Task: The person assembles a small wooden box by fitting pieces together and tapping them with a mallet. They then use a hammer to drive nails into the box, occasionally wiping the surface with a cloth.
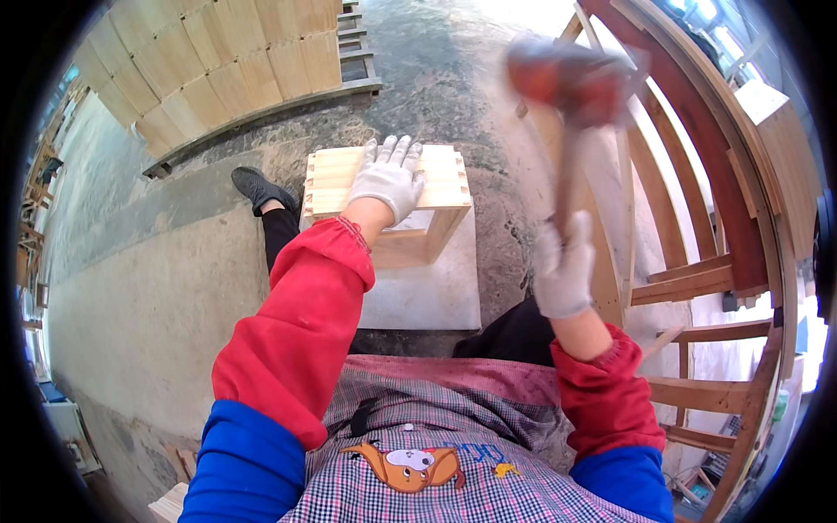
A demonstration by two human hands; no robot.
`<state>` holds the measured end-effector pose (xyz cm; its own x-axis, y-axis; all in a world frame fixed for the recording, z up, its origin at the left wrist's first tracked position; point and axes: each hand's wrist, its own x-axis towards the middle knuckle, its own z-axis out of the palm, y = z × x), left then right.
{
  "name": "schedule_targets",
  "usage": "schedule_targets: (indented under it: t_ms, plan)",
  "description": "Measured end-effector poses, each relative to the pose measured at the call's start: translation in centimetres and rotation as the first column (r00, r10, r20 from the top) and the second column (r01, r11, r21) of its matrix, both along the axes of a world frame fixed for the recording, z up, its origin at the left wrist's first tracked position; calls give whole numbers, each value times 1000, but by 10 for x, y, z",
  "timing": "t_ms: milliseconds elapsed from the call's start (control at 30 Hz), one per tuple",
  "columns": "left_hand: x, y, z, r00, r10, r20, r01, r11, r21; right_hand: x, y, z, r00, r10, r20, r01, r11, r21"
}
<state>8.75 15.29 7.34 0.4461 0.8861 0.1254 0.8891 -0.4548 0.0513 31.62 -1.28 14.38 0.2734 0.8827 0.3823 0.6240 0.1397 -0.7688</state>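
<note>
A pale wooden box frame (327, 184) with interlocking corner joints stands on a light flat board (427, 301) in front of me. My left hand (389, 181), in a whitish glove, lies flat on the frame's top with its fingers spread. Off to the right, my gloved right hand (564, 270) is wrapped round the handle of a mallet (571, 83). The mallet's reddish head is raised well above the frame and to its right, smeared by motion. Its head and the frame are apart.
Stacked pale wooden boxes (218, 61) rest on a pallet (261, 125) at the far left. A wooden rack (697, 288) with slanted slats runs along the right side. My shoe (261, 188) is on the concrete floor (157, 288) left of the frame.
</note>
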Motion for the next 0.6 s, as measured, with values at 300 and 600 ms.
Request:
schedule_targets:
  t_ms: [300, 600]
  plan:
    - [0, 2, -5, 999, 41, -16, -41, 999, -8, 7, 29, 62, 984, 69, 166, -31, 975, -221]
    - [4, 10, -3, 1000, 2, -18, -2, 1000, 14, 24, 30, -33, 900, 116, 420, 91, 892, -442]
